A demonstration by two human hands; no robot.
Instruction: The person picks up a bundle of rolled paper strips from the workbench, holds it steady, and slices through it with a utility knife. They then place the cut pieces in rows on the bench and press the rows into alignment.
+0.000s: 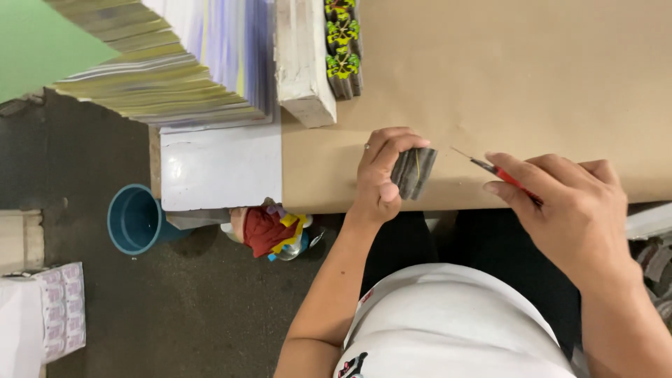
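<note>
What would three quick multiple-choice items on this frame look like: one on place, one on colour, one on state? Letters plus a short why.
1. Where does the small grey stack sit?
A. In the bucket
B. On the brown paper-covered table, near its edge
C. On the floor

2. What colour is the bucket on the floor?
A. Blue-teal
B. Red
C. White

3. How does the right hand hold the thin red-handled tool?
A. Tool lies loose on the table
B. Pinched in the fingers, tip pointing toward the stack
C. Tool stuck in the stack

Answers:
1 B: the left hand presses it on the table by the near edge.
2 A: the bucket's rim and inside are blue-teal.
3 B: the fingers close on it, and its tip is clear of the stack.
</note>
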